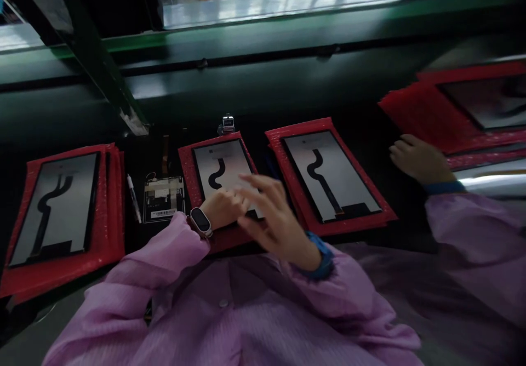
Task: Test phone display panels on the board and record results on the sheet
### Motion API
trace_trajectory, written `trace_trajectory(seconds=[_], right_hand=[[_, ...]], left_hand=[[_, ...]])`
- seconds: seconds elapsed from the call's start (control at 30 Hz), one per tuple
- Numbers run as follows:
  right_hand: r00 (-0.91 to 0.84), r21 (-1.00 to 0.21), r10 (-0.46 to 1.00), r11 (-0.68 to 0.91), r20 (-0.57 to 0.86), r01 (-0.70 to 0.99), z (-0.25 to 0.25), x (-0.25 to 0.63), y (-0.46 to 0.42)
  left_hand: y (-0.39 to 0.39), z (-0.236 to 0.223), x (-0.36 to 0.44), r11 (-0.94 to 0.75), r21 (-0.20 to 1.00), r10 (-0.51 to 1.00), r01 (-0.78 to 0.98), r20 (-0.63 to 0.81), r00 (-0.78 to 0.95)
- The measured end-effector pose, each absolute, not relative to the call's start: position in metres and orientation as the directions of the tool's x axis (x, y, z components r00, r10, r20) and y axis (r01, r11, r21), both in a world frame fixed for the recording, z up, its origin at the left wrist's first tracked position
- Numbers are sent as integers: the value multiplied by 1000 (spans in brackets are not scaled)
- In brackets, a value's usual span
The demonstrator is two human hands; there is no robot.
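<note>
My left hand (224, 207), with a watch on the wrist, rests curled on the lower part of the middle screen panel (222, 171), which lies in a red tray (189, 163). Its fingers are hidden, so its grip is unclear. My right hand (267, 215) hovers over the same panel's lower right corner with fingers spread, holding nothing I can make out. The panel is pale grey with a black curved flex cable printed down it.
Another panel in a red tray (332, 177) lies to the right, and a stack of red trays with a panel (61, 212) to the left. A small circuit board (163, 199) and a pen (133, 196) lie between. A co-worker's hand (415, 160) rests by more red trays (464, 108) at right.
</note>
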State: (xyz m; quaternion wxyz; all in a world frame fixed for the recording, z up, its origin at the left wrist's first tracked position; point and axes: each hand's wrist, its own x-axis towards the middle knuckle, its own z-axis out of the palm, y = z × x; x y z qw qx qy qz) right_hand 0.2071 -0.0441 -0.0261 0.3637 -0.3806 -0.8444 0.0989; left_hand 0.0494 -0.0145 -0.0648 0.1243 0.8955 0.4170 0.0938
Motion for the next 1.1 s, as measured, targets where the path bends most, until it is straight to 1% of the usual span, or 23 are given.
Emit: trace_trajectory(seconds=[0.07, 0.1, 0.17, 0.2, 0.23, 0.27, 0.33, 0.4, 0.43, 0.47, 0.53, 0.57, 0.6, 0.63, 0.67, 0.7, 0.73, 0.77, 0.8, 0.87, 0.93, 1.0, 1.1], right_hand=[[-333, -467, 834, 529, 439, 709, -22, 220, -13], [-270, -446, 898, 412, 347, 795, -22, 224, 4], [-158, -303, 983, 178, 89, 936, -27, 229, 35], [-122, -219, 992, 110, -42, 970, -31, 229, 47], [-99, -153, 984, 76, -146, 985, -35, 229, 55], [-93, -116, 971, 69, -219, 991, -39, 229, 61], [-107, -117, 954, 77, -279, 990, -46, 229, 65], [-129, -172, 955, 84, -268, 982, -49, 233, 63], [-139, -220, 960, 85, -241, 972, -49, 235, 62], [-144, -294, 970, 82, -195, 952, -48, 238, 61], [-112, -531, 992, 65, -58, 845, -45, 244, 61], [-71, -675, 997, 52, -1, 736, -44, 246, 61], [-27, -807, 999, 40, 30, 590, -42, 246, 60], [7, -906, 999, 29, 35, 423, -42, 245, 60], [24, -965, 999, 21, 28, 260, -41, 242, 59], [27, -992, 999, 18, 21, 124, -41, 239, 58], [23, -999, 1000, 21, 21, 28, -42, 234, 57], [25, -999, 999, 34, 33, -33, -43, 229, 56], [35, -996, 998, 57, 55, -65, -45, 224, 55], [60, -991, 992, 115, 111, -74, -48, 215, 53], [73, -986, 985, 161, 158, -44, -51, 210, 52], [47, -985, 984, 173, 173, 3, -53, 208, 51], [-71, -965, 972, 230, 223, 123, -55, 208, 51]], left_hand=[[-7, -62, 49, -714, 220, 683, 664, 12, 730], [-5, -61, 48, -749, 186, 646, 637, -12, 763], [-2, -59, 46, -777, 152, 614, 610, -30, 789], [-1, -58, 44, -787, 134, 604, 603, -35, 796], [-2, -58, 43, -798, 109, 592, 592, -42, 805], [-2, -58, 41, -808, 81, 581, 583, -47, 812], [-3, -59, 38, -821, 31, 568, 569, -43, 822], [-3, -60, 36, -821, 18, 570, 570, -13, 821], [-3, -61, 35, -816, 27, 578, 578, 9, 816], [-3, -62, 34, -807, 46, 591, 589, 33, 806], [-3, -63, 33, -776, 134, 629, 616, 87, 773], [-3, -64, 32, -747, 212, 660, 630, 120, 742], [-3, -64, 31, -705, 318, 698, 634, 153, 699], [-3, -64, 30, -643, 450, 743, 619, 172, 646], [-3, -64, 29, -558, 596, 791, 577, 171, 588], [-2, -64, 29, -445, 743, 837, 500, 146, 528], [-2, -64, 29, -308, 871, 872, 383, 97, 481], [-1, -64, 29, -162, 957, 889, 240, 36, 456], [0, -64, 30, -20, 995, 893, 94, -24, 449], [1, -63, 30, 191, 972, 884, -140, -109, 455], [2, -63, 31, 279, 921, 883, -273, -135, 449], [3, -61, 30, 276, 892, 908, -358, -120, 401], [5, -60, 27, 203, 883, 951, -423, -75, 300]])
